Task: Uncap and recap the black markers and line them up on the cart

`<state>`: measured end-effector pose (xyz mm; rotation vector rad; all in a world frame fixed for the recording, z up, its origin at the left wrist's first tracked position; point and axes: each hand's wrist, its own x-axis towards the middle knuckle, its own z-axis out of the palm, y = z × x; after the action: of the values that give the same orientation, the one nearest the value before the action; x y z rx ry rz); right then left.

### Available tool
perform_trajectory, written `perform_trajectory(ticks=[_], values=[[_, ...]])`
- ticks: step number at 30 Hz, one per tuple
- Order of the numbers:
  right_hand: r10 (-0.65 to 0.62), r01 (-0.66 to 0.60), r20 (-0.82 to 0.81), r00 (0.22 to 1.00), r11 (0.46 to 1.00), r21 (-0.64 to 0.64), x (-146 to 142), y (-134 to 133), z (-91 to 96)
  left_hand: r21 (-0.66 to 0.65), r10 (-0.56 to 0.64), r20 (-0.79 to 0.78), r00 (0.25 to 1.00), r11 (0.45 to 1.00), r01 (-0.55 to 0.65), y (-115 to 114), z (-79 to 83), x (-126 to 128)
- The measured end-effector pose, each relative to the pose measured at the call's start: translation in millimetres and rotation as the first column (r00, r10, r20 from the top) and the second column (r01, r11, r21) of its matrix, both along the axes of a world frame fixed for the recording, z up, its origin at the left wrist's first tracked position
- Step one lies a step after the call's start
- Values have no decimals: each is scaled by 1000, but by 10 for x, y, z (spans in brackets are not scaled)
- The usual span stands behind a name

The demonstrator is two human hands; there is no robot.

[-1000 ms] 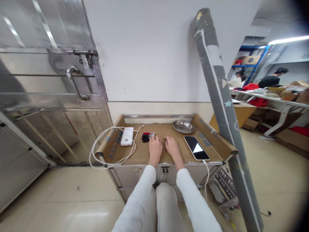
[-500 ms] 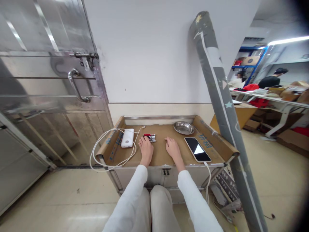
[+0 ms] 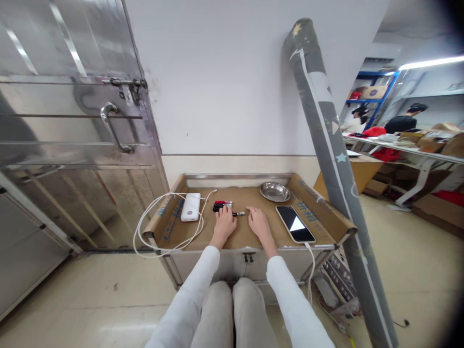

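My left hand (image 3: 225, 222) has its fingers closed on a slim black pen-like stick with a silver end (image 3: 239, 213), low over the cardboard-covered top (image 3: 246, 195). The silver end points right, toward my other hand. Just beyond my left fingertips lie a red stick with a silver end (image 3: 222, 202) and black ones (image 3: 219, 208) beside it, too small to identify further. My right hand (image 3: 258, 224) rests on the cardboard with its fingers extended forward and left, holding nothing.
A white power bank (image 3: 190, 207) with a looped white cable (image 3: 139, 227) is on the left. A round metal dish (image 3: 274, 192) stands at back right, and a phone (image 3: 295, 224) lies nearer. A long grey roll (image 3: 329, 125) leans at right. Two people sit farther off.
My left hand has shifted right and slightly nearer, drawing one black stick away from the others. The right hand stays about where it was.
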<state>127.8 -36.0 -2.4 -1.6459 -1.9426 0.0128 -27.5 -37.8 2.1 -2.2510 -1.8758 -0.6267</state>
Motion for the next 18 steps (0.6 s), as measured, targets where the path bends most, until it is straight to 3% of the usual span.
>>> perform_trajectory(ticks=[5,12,18], values=[[32,-32,16,999,999,5,11,-17,8,-38,-118,46,992,992,119,24,17,-6],[35,-35,23,999,999,-8,18,11,-19,-43,-115,63,991,992,117,25,14,24],[59,-59,2,998,998,3,26,31,-38,-3,-210,119,970,977,212,50,8,73]])
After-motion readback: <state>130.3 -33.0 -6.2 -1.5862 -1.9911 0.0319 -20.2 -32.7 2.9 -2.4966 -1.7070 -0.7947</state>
